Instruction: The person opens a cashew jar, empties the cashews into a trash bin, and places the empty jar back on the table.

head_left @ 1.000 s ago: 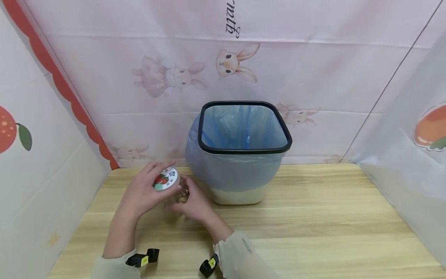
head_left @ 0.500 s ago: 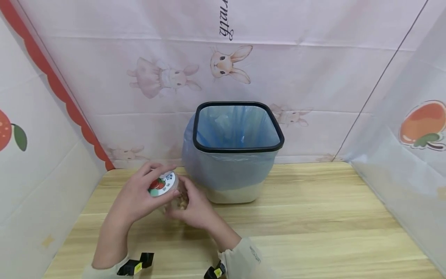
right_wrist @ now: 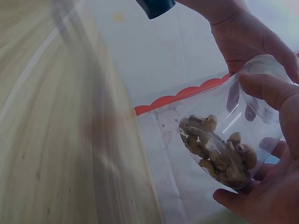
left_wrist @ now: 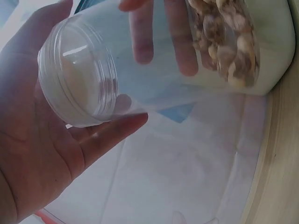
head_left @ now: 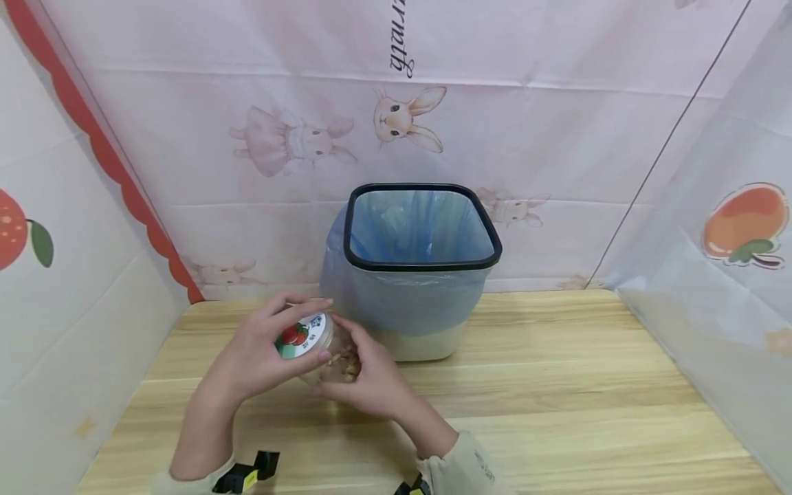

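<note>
Jar (left_wrist: 161,77), clear plastic, is held tilted above the bench (head_left: 569,412), L-front of the bin, lid end toward the L. hand. Contents: brown lumpy pcs. (right_wrist: 222,156) at the base end; exact type unclear. Lid (head_left: 303,335), w/ red-fruit print, sits on the jar. L. hand (head_left: 254,357): thumb & fingers spread round the lid, gripping its edge from opp. sides. R. hand (head_left: 380,378): thumb & fingers curled round the jar body, below the lid. Bin (head_left: 421,266), black-rimmed w/ blue liner (head_left: 402,227), stands upright on the bench, near the R. hand. Rabbit-print sheet (head_left: 532,137) hangs behind.
</note>
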Tool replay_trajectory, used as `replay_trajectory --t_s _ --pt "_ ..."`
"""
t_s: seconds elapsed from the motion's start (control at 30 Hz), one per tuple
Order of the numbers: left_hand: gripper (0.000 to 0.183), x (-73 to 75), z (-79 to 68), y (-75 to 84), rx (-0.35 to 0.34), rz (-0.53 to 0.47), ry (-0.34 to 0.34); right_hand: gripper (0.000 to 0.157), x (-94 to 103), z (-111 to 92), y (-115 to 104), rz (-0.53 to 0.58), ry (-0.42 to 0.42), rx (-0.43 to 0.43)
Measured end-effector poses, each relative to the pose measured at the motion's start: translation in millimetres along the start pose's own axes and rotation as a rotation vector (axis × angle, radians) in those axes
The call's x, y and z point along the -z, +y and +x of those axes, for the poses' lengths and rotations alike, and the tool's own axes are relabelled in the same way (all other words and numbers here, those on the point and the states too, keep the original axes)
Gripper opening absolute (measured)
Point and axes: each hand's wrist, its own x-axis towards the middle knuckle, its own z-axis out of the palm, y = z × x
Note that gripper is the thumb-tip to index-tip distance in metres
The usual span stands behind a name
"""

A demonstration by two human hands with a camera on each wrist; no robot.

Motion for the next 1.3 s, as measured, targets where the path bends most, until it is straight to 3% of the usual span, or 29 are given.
replay_trajectory --t_s 0.5,0.77,1.0,1.3 --pt "0.061 -13.2 12.6 20.0 -0.109 -0.107 -0.036 0.093 35.4 -24.0 -2.5 -0.068 0.057 0.131" --pt "0.063 -18.8 9.0 35.8 -0.158 -0.132 -0.025 0.093 50.2 -39.4 -8.9 -0.093 0.017 0.160" --pt "0.064 -26.1 4.8 40.2 -0.157 -0.149 -0.006 0.096 64.3 -48.6 -14.3 -0.143 -0.035 0.159" --pt "0.062 -37.9 4.6 44.1 -0.156 -0.165 0.018 0.103 87.3 -60.0 -1.6 -0.201 -0.094 0.120"
